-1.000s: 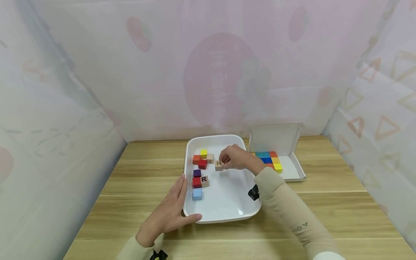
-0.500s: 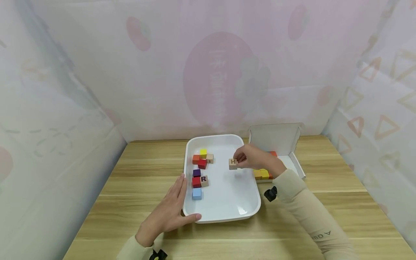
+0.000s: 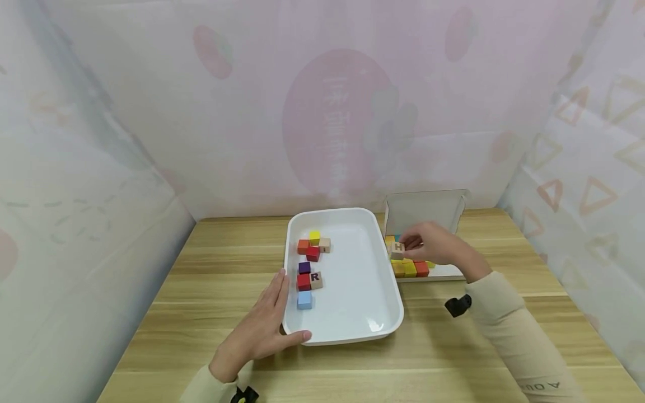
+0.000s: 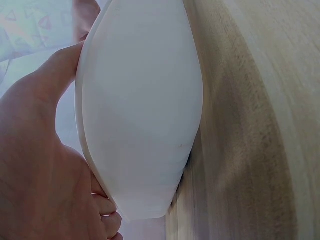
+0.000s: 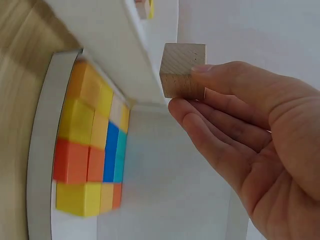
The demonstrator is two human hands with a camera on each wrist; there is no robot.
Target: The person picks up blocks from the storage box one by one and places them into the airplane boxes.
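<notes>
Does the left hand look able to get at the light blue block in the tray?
Probably yes. The left hand rests on the tray rim, the blue block lies just inside, uncovered.

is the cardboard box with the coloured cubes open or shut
Open. The white cardboard box has its lid flap standing upright at the back, and the coloured cubes inside show from above.

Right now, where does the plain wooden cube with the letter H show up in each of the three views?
Head: wooden H cube, pinched by the right hand over the white cardboard box's left edge.
Left wrist: not in it; only the white plastic tray.
Right wrist: upper centre, at the fingertips.
Shared landmark: the coloured cubes in the box.
</notes>
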